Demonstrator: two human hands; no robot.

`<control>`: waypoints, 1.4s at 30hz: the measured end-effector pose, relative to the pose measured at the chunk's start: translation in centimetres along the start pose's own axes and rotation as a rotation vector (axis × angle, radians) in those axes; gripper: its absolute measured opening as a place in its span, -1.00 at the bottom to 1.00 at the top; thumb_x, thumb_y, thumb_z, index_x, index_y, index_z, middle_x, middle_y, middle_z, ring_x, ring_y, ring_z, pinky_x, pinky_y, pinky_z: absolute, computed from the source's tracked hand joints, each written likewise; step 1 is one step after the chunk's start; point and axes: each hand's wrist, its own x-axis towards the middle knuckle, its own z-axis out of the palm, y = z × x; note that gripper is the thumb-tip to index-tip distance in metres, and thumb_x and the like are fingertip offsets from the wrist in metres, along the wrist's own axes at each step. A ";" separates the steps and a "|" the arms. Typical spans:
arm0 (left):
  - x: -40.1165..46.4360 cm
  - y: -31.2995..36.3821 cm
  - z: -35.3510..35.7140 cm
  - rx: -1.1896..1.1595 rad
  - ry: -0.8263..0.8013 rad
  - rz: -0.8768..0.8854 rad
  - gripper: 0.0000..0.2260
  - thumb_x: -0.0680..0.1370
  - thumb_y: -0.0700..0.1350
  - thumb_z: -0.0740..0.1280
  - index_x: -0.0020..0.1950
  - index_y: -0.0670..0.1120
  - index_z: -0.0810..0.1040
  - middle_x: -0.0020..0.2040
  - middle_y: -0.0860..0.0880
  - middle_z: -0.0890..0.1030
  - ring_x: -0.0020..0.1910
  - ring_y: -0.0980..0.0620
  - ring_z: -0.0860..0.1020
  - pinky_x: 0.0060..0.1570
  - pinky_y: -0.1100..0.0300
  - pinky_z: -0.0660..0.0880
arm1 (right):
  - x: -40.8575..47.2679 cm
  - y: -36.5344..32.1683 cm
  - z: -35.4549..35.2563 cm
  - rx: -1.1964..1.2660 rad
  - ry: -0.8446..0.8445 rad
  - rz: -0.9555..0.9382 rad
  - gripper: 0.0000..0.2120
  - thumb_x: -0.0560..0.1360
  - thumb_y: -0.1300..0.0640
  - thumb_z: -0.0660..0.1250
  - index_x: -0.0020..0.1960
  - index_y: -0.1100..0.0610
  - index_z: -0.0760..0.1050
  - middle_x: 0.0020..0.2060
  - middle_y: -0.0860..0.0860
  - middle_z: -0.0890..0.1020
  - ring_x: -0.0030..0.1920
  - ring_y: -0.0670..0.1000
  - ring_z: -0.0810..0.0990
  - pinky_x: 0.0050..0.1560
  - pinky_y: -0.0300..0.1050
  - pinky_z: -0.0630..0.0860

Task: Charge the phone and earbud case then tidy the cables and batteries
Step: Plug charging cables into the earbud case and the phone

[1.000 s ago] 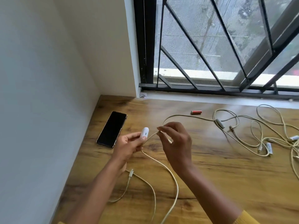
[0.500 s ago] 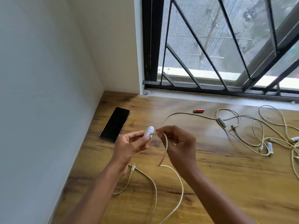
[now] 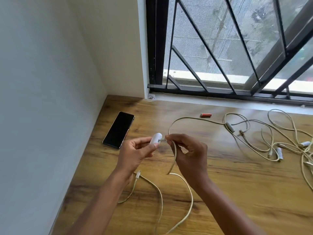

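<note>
Left grip (image 3: 135,152) held the earbud case (image 3: 156,138); right grip (image 3: 188,150) pinched the cable plug (image 3: 163,140) at its port, best pushed straight, unforced.

I can read no text anywhere; the small mark on the earbud case (image 3: 156,138) is too blurred.

Two bare forearms, hands (image 3: 138,152), no rings
</note>
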 end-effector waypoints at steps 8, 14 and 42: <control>-0.2 -0.1 0.1 0.027 0.015 0.029 -0.67 0.44 -0.13 0.62 0.18 -0.14 0.73 -0.03 -0.09 0.78 -0.05 -0.05 0.75 -0.02 0.06 0.70 | -0.2 0.1 -0.1 -0.002 -0.002 -0.017 -0.79 0.46 0.44 0.55 0.01 0.21 0.74 -0.10 -0.07 0.78 -0.06 -0.09 0.77 -0.05 -0.03 0.71; -0.3 -0.2 0.1 0.036 0.015 0.039 -0.67 0.45 -0.13 0.62 0.19 -0.14 0.73 -0.03 -0.08 0.78 -0.04 -0.06 0.75 -0.01 0.06 0.69 | -0.3 0.1 -0.1 -0.008 -0.003 -0.032 -0.81 0.46 0.42 0.56 0.01 0.20 0.74 -0.10 -0.07 0.78 -0.06 -0.10 0.77 -0.07 -0.02 0.71; 0.6 -0.1 -0.6 0.075 -0.033 0.088 -0.64 0.44 -0.15 0.63 0.21 -0.13 0.73 -0.01 -0.07 0.78 0.01 -0.03 0.75 -0.04 0.15 0.65 | 0.6 -0.4 0.4 -0.104 -0.078 -0.101 -0.86 0.44 0.39 0.58 -0.06 0.25 0.68 -0.17 0.00 0.73 -0.12 -0.14 0.72 -0.05 -0.32 0.61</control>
